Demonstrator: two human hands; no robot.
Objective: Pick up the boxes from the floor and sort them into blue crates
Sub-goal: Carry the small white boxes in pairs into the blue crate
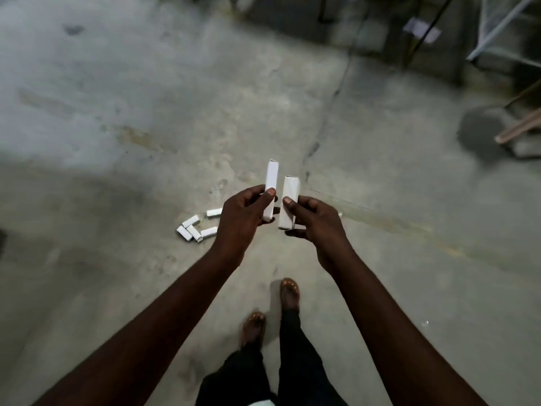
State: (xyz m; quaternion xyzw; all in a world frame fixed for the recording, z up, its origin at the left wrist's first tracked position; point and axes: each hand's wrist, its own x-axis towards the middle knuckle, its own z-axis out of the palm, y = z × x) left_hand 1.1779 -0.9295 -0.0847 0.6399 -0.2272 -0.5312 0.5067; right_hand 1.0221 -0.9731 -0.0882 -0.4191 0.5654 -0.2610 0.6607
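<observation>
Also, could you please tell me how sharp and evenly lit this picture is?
Head view: dim, uneven light, with a dark shadow band across the concrete floor at picture left; the left hand and right hand with their white boxes look sharp; the upper right clutter is blurred; edges bend, wide-angle.

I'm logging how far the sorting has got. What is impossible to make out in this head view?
- Blue crates: none in the head view; they lie beyond the frame edges.
- Boxes on the floor: count unsure; the left hand may cover more of the pile.
- Left-hand box and right-hand box: lower ends hidden by fingers of the left hand and the right hand; no print readable.
- Metal frame, top right: blurred, cut by the edge.
</observation>
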